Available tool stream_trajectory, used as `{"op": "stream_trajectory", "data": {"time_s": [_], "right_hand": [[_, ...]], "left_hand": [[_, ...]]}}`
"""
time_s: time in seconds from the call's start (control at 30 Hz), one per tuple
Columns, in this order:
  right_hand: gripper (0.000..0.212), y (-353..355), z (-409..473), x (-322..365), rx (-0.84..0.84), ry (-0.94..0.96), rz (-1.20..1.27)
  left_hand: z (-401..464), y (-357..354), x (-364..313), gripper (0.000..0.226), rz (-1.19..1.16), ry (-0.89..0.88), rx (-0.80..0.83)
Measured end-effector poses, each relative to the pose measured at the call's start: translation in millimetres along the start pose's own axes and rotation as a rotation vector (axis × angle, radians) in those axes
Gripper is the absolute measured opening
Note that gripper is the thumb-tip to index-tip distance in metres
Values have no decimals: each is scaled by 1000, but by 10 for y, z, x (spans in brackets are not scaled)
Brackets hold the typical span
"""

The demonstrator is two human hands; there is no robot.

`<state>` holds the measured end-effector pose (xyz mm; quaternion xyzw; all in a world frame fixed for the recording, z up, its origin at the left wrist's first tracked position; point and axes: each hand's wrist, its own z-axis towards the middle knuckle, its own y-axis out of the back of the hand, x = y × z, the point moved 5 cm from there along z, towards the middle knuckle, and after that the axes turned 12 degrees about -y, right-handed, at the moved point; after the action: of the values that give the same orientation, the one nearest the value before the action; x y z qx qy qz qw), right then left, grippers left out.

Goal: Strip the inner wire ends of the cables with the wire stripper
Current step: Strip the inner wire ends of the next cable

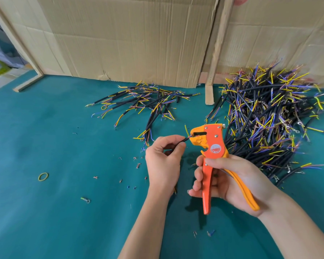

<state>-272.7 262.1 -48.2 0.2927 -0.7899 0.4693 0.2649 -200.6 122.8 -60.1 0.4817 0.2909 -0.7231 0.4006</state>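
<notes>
Creased cardboard sheets (131, 40) and wooden battens (216, 43) stand behind a teal-covered table (45, 131) in daylight.

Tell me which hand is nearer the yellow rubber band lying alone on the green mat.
Left. The left hand is right of the rubber band, pinching a cable; the right hand, gripping the wire stripper, is farther right.

Orange stripper (215, 144) with yellow-orange handle; black cables (266, 116), yellow, blue, purple inner wires; teal mat (54, 137); tan cardboard (120, 38); yellow-green rubber band (43, 177).

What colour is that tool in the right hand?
The wire stripper is orange with yellow-orange parts, seen in the head view.
</notes>
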Motion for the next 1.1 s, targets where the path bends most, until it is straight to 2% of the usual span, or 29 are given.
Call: {"op": "stream_trajectory", "data": {"time_s": [0.4, 0.6, 0.9, 1.0, 1.1], "right_hand": [[25, 41, -31, 7, -89, -25, -61], [27, 12, -42, 21, -129, -14, -80], [35, 70, -8, 25, -255, 66, -98], [35, 57, 18, 7, -193, 52, -45], [23, 17, 3, 14, -29, 149, 99]], "left_hand": [[-25, -40, -152, 23, 219, -211, 27], [-46, -58, -196, 24, 280, -289, 38], [-35, -57, -175, 22, 248, -265, 46], [-31, -46, -154, 23, 223, -219, 26], [-25, -10, -104, 20, 202, -139, 10]]}}
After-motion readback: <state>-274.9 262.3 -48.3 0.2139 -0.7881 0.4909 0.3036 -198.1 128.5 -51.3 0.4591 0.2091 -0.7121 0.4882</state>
